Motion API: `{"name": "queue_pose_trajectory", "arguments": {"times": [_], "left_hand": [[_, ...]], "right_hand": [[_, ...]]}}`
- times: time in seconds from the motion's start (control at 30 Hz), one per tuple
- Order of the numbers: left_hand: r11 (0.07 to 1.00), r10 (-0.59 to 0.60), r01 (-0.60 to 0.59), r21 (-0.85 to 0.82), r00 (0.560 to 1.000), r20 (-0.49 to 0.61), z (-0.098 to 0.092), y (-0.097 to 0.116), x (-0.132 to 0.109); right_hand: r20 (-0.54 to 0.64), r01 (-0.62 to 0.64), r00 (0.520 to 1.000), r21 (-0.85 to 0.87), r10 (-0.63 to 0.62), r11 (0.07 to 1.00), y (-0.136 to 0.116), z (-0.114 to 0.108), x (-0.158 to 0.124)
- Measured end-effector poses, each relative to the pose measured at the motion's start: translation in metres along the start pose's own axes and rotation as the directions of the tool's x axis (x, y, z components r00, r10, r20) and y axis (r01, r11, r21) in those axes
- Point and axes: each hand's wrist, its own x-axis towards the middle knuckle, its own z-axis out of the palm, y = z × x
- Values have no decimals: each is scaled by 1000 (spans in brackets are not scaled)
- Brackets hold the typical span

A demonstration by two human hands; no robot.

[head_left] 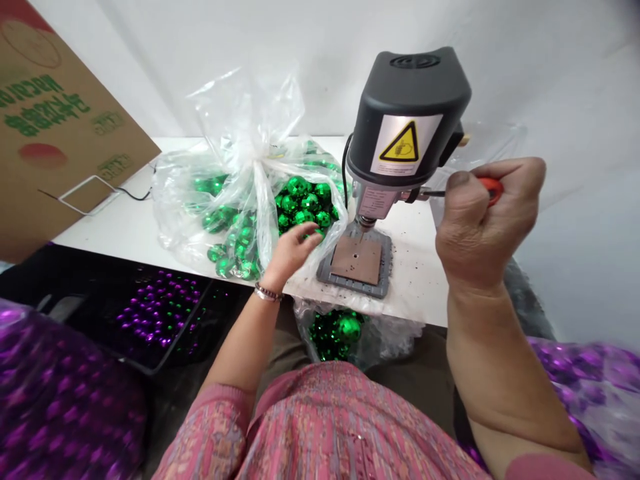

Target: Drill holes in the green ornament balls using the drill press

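Note:
A dark grey bench drill press (415, 100) with a yellow warning label stands on the white table. My right hand (483, 227) is wrapped around its red-tipped lever (493, 191). Below the chuck, a brown square plate (356, 260) with a small hole lies on the grey base (385, 243); no ball sits on it. My left hand (295, 252) reaches to the mouth of a clear plastic bag (175, 220), fingers stretched out and apart. Shiny green mirror-ball baubles (300, 200) fill the bag just beyond my fingertips. Whether I touch one is hard to see.
A cardboard box (70, 127) leans in at the left. Another bag with green baubles (347, 328) hangs below the table edge at my lap. Purple baubles lie in a black crate (155, 363) and in bags at both sides. Dark crumbs dot the table around the base.

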Motion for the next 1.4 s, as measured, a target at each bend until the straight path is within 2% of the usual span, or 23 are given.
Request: {"name": "queue_pose_trajectory", "arguments": {"times": [0.03, 0.07, 0.1, 0.2, 0.27, 0.33, 0.4, 0.47, 0.53, 0.57, 0.6, 0.67, 0.73, 0.77, 0.83, 0.9, 1.0, 1.23, 1.4], "left_hand": [[995, 4, 9, 97, 991, -135, -1, -1, 11], [976, 31, 13, 217, 979, -199, -2, -2, 22], [939, 64, 10, 344, 977, -203, -2, -3, 31], [748, 63, -29, 663, 998, -27, 0, -2, 50], [639, -5, -32, 768, 999, 46, 2, -1, 55], [611, -39, -18, 792, 998, 52, 2, 0, 55], [674, -17, -3, 738, 1000, 20, 0, 2, 50], [819, 11, 11, 574, 999, -34, -1, 5, 38], [965, -15, 22, 263, 999, -29, 3, 8, 21], [996, -51, 50, 76, 999, 12, 7, 9, 12], [990, -91, 99, -102, 993, 77, 12, 10, 3], [900, -161, 235, -366, 962, 222, 25, 9, -11], [805, -192, 339, -487, 926, 326, 39, 6, -18], [781, -194, 365, -507, 913, 357, 45, 4, -18], [798, -203, 366, -479, 911, 358, 54, 0, -15], [859, -230, 335, -387, 928, 292, 60, -4, -8], [913, -253, 303, -271, 946, 205, 66, -7, 1], [945, -190, 224, -239, 969, 158, 79, -12, 9], [990, -98, 108, -94, 989, 108, 86, -8, 11]], "right_hand": [[2, 10, 1000, 0, -10, 1000, 0, 0, 0], [10, 17, 1000, -3, -17, 1000, 0, -1, 0], [19, 25, 1000, -4, -24, 1000, 0, -2, -1], [49, 38, 998, -11, -37, 999, 1, -3, -2], [58, 45, 997, -13, -44, 999, 1, -4, -2], [59, 42, 997, -12, -41, 999, 1, -4, -3], [61, 40, 997, -6, -40, 999, 0, -4, -3], [64, 45, 997, -3, -44, 999, 0, -4, -2], [72, 35, 997, -5, -34, 999, 0, -4, 0], [79, 20, 997, -4, -20, 1000, -1, -4, 1], [88, -1, 996, -1, 2, 1000, -1, -4, 4], [110, -57, 992, 3, 56, 998, -3, -3, 13], [141, -132, 981, -19, 133, 991, -6, -1, 27], [159, -178, 970, -45, 183, 983, -8, 1, 35], [195, -277, 935, -118, 296, 954, -10, 6, 53], [223, -351, 895, -179, 385, 919, -11, 12, 68], [247, -404, 858, -213, 449, 890, -8, 19, 83], [243, -418, 867, -118, 434, 901, -1, 22, 83], [245, -419, 869, -101, 430, 903, -1, 22, 82]]}}
